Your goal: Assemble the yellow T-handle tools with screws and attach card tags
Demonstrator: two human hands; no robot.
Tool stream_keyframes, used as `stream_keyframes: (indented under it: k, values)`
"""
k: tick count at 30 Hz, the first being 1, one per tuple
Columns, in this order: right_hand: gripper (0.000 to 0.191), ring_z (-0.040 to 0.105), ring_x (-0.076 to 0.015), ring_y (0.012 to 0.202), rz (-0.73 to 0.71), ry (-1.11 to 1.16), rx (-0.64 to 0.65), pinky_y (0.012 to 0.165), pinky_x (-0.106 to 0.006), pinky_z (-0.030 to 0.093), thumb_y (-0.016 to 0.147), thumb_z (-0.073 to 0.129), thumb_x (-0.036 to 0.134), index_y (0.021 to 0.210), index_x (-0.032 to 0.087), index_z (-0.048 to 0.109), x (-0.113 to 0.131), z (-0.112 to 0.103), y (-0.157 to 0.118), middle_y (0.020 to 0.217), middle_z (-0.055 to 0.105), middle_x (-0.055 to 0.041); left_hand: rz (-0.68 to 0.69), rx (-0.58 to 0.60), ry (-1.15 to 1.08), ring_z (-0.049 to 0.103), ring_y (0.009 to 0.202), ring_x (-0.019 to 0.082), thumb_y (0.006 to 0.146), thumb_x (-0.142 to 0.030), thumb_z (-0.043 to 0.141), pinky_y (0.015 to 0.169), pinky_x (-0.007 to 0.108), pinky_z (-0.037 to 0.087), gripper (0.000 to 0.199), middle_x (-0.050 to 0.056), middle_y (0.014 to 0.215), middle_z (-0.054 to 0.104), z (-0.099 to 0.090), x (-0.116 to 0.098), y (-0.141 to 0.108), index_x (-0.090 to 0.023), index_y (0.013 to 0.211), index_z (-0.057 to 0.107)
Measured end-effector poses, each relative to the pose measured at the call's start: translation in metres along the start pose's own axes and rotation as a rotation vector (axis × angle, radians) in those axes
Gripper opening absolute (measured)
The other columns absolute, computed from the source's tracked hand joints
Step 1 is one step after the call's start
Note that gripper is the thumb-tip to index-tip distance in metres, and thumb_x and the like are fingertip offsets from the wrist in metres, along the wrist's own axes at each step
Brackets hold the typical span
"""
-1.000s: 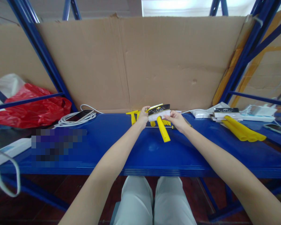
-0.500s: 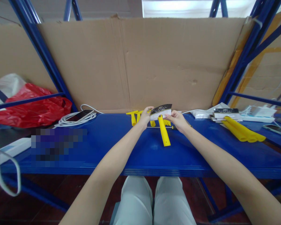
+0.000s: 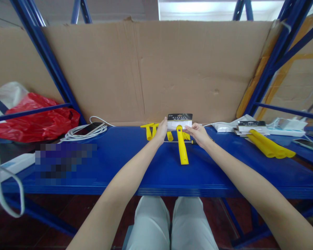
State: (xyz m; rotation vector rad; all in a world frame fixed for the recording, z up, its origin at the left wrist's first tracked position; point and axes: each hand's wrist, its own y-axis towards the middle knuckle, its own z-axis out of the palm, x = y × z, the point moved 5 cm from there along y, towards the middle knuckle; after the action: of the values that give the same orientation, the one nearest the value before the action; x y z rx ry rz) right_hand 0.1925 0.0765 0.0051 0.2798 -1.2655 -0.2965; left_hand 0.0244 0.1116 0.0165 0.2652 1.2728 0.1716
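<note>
At the bottom centre of the frame, two trousered knees (image 3: pixel 153 218) are seen below the front edge of the blue bench (image 3: pixel 114 159). Right of centre, a yellow handle (image 3: pixel 183 147) is held above the bench, its lower end pointed toward the viewer and its upper end set against a black-and-white card (image 3: pixel 179 121). The card is grasped at its left edge by the fingers of the left hand (image 3: pixel 161 130); its lower right corner is pinched, beside the handle's top, by the fingers of the right hand (image 3: pixel 199 134). Behind the hands, yellow T-shaped pieces (image 3: pixel 148 133) and a thin rod (image 3: pixel 172 141) are laid out. At the right, yellow tubes (image 3: pixel 268 146) are placed against stacked cards (image 3: pixel 251 127). The far side is closed by a cardboard sheet (image 3: pixel 172 69).
</note>
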Motion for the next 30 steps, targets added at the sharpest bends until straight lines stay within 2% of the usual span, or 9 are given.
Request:
stream_keyframes:
  k: [3, 6, 10, 12, 14, 18, 22, 30]
  values:
    - [0.049, 0.068, -0.0135, 0.067, 0.008, 0.027, -0.038, 0.076, -0.029, 0.058, 0.047, 0.089, 0.036, 0.057, 0.021, 0.043, 0.0, -0.003, 0.001, 0.067, 0.068, 0.0031, 0.042, 0.057, 0.061, 0.062, 0.108, 0.023, 0.092, -0.042, 0.044, 0.095, 0.034, 0.045, 0.035, 0.006, 0.099, 0.073, 0.005, -0.009, -0.009, -0.018, 0.087, 0.069]
    - [0.047, 0.067, -0.0138, 0.066, 0.029, 0.028, -0.076, 0.076, -0.03, 0.058, 0.05, 0.088, 0.033, 0.055, 0.021, 0.043, -0.001, -0.006, 0.002, 0.063, 0.066, 0.0033, 0.044, 0.032, 0.078, 0.061, 0.11, 0.023, 0.092, -0.038, 0.047, 0.094, 0.033, 0.044, 0.03, 0.007, 0.097, 0.073, 0.006, -0.013, -0.014, -0.018, 0.086, 0.069]
    - [0.045, 0.067, -0.0138, 0.065, 0.039, 0.014, -0.084, 0.076, -0.031, 0.059, 0.055, 0.085, 0.029, 0.055, 0.021, 0.041, -0.004, -0.007, 0.003, 0.062, 0.064, 0.0027, 0.063, 0.076, 0.104, 0.065, 0.093, 0.02, 0.076, -0.021, 0.067, 0.088, 0.032, 0.048, 0.006, 0.005, 0.088, 0.072, 0.006, -0.012, -0.01, -0.017, 0.08, 0.066]
    - [0.044, 0.066, -0.0137, 0.064, 0.045, 0.008, -0.088, 0.075, -0.03, 0.059, 0.057, 0.084, 0.028, 0.055, 0.021, 0.04, -0.006, -0.007, 0.003, 0.061, 0.063, 0.0027, 0.065, 0.108, 0.116, 0.065, 0.083, 0.017, 0.069, -0.012, 0.069, 0.083, 0.031, 0.05, 0.012, 0.003, 0.082, 0.071, 0.006, -0.01, -0.008, -0.016, 0.079, 0.065]
    - [0.042, 0.066, -0.014, 0.062, 0.062, -0.005, -0.104, 0.073, -0.031, 0.059, 0.059, 0.083, 0.026, 0.057, 0.022, 0.041, -0.007, -0.007, 0.003, 0.061, 0.063, 0.0026, 0.06, 0.117, 0.121, 0.065, 0.076, 0.016, 0.067, -0.008, 0.068, 0.078, 0.03, 0.051, 0.015, 0.002, 0.077, 0.07, 0.006, -0.008, -0.007, -0.015, 0.08, 0.064]
    - [0.033, 0.065, -0.0131, 0.06, 0.062, -0.032, -0.142, 0.069, -0.03, 0.059, 0.061, 0.079, 0.02, 0.068, 0.023, 0.047, -0.008, -0.007, 0.002, 0.066, 0.064, 0.0036, 0.064, 0.085, 0.157, 0.064, 0.07, 0.015, 0.066, -0.007, 0.067, 0.074, 0.029, 0.051, 0.014, 0.002, 0.073, 0.069, 0.006, -0.007, -0.008, -0.014, 0.078, 0.063]
    - [0.034, 0.064, -0.0111, 0.059, 0.043, -0.044, -0.186, 0.065, -0.027, 0.059, 0.059, 0.074, 0.015, 0.08, 0.024, 0.049, -0.008, -0.009, 0.001, 0.075, 0.065, 0.0062, 0.099, 0.06, 0.217, 0.063, 0.07, 0.014, 0.065, -0.005, 0.065, 0.076, 0.029, 0.05, 0.012, 0.002, 0.074, 0.068, 0.007, -0.006, -0.01, -0.014, 0.074, 0.063]
    - [0.032, 0.065, -0.0129, 0.063, 0.067, -0.077, -0.166, 0.068, -0.03, 0.059, 0.061, 0.068, 0.012, 0.084, 0.025, 0.05, -0.01, -0.007, 0.001, 0.085, 0.066, 0.0036, 0.074, -0.034, 0.251, 0.061, 0.066, 0.014, 0.063, -0.003, 0.065, 0.072, 0.028, 0.05, 0.015, 0.0, 0.069, 0.064, 0.006, -0.006, -0.015, -0.015, 0.071, 0.06]
